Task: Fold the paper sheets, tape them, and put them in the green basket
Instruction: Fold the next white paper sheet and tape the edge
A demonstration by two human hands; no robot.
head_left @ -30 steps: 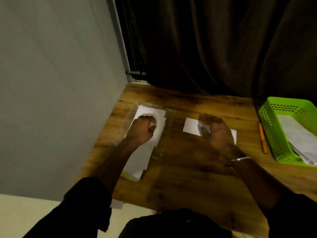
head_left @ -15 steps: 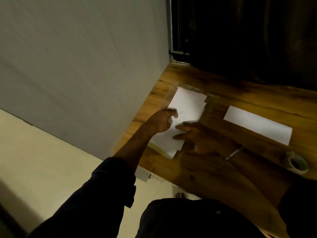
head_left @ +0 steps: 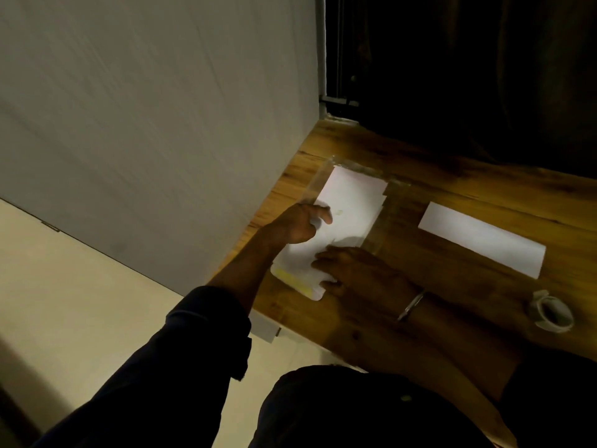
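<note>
Fingers [head_left: 323, 215] of our left hand [head_left: 298, 224] pinch the top sheet [head_left: 352, 202]; our right hand [head_left: 355, 270] lies flat on it. One folded strip [head_left: 481, 242] waits by the tape [head_left: 550, 313]; more sheets look unfolded

Bare table top [head_left: 452, 171] lies open behind the paper stack [head_left: 352, 202] and folded strip [head_left: 481, 242] — a grey wall [head_left: 161, 124] closes off its left side.

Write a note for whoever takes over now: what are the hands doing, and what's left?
Left hand: pinching the paper stack at its edge.
Right hand: fingers flat on the stack.
Folded sheet and tape roll lie to the right on the table.
Done: one sheet folded; taped or not, unclear.
To do: fold the rest, tape, basket them; green basket is out of view.
</note>
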